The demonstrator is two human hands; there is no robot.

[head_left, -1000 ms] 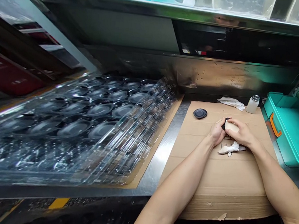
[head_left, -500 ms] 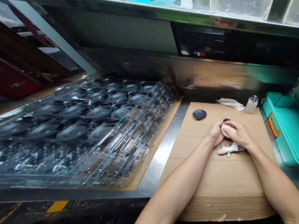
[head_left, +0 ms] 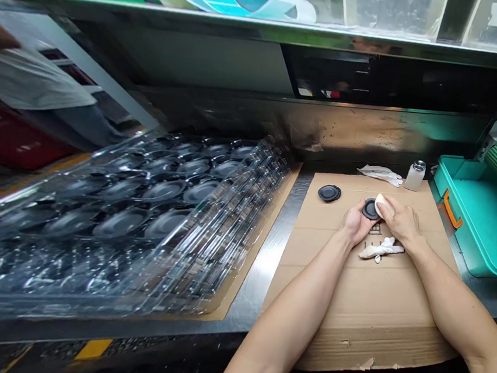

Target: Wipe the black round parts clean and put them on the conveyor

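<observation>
Over the cardboard sheet (head_left: 309,286), my left hand (head_left: 354,223) grips a round black plastic part (head_left: 369,209) by its edge, with its ringed face showing. My right hand (head_left: 404,222) pinches a cream-coloured pad (head_left: 379,202), perhaps a sponge, at the right edge of that part. Whether the pad presses on it I cannot tell. A similar black part (head_left: 329,192) lies flat on the cardboard to the left. Just below my hands rests a crumpled white glove or cloth (head_left: 380,249).
Clear plastic trays (head_left: 207,253) holding several round black parts (head_left: 164,189) fill the left of the bench. A white glove (head_left: 380,174) and a small metal-capped bottle (head_left: 415,175) stand behind my hands. At right is a teal bin (head_left: 496,234). A person (head_left: 34,81) is at far left.
My right hand has drawn the pad back to the right and tilted it up, so the black part's face now shows. A person has come into view at far left.
</observation>
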